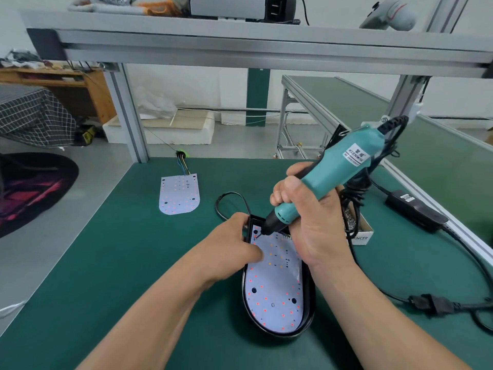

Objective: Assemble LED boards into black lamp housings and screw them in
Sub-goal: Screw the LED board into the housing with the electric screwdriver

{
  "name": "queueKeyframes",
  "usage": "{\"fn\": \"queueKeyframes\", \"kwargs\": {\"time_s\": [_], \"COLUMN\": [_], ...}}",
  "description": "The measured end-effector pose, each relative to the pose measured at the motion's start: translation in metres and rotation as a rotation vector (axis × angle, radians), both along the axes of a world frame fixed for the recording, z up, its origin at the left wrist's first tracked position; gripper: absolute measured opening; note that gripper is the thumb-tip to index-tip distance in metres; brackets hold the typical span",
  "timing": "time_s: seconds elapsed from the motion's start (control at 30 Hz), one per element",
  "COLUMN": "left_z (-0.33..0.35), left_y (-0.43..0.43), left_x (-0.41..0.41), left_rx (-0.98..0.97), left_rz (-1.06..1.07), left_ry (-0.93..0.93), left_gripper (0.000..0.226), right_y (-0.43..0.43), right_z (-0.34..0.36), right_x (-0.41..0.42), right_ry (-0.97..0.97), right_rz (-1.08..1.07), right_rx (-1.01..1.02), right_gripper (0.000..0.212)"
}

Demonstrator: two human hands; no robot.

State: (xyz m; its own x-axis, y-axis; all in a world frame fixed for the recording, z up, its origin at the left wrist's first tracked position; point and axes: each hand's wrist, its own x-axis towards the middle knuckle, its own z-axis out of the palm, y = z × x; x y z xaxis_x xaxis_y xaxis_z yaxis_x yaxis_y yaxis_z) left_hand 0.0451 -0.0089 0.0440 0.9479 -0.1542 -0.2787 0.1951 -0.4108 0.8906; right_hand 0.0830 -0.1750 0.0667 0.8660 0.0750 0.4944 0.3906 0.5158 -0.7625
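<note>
Partly hidden by the right hand (306, 217) gripping the screwdriver (333, 172), the LED board (277, 289) sat in the housing (310, 303), whose corner the left hand (234, 244) clasped.

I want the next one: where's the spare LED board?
Head view: the spare LED board lies on the green table, beyond and left of the black housing.

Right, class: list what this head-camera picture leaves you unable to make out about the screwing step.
1. Head view: whether a screw sits under the electric screwdriver tip, too small.
2. Head view: far end of LED board and black lamp housing, covered by left hand and right hand.
3. Head view: contents of the cardboard box, mostly behind right hand and cord.
</note>
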Motion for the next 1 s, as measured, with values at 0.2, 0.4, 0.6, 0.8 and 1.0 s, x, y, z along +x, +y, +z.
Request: {"fn": "queueKeyframes", "kwargs": {"time_s": [0.2,0.4,0.6,0.8,1.0], "left_z": [0.0,0.0,0.0,-0.004,-0.005], "left_y": [-0.001,-0.001,-0.002,-0.001,0.004], "left_x": [0.001,0.0,-0.001,0.0,0.003], "left_rx": [-0.009,-0.002,0.009,0.01,0.018], "left_rz": [0.008,0.007,-0.005,0.003,0.097], "left_ry": [0.013,0.023,0.028,0.007,-0.038], "left_gripper": [0.048,0.045,0.049,0.048,0.042], "right_y": [-0.002,-0.004,-0.01,-0.014,-0.049], "right_z": [0.0,-0.005,-0.002,0.008,0.02], "right_x": [0.001,0.001,-0.002,-0.013,-0.007], "right_ry": [0.01,0.041,0.053,0.003,0.128], "right_rz": [0.099,0.168,0.154,0.085,-0.099], "right_rx": [-0.043,-0.075,-0.042,-0.066,0.05], "right_gripper": [0.016,0.02,0.044,0.045,0.034]}}
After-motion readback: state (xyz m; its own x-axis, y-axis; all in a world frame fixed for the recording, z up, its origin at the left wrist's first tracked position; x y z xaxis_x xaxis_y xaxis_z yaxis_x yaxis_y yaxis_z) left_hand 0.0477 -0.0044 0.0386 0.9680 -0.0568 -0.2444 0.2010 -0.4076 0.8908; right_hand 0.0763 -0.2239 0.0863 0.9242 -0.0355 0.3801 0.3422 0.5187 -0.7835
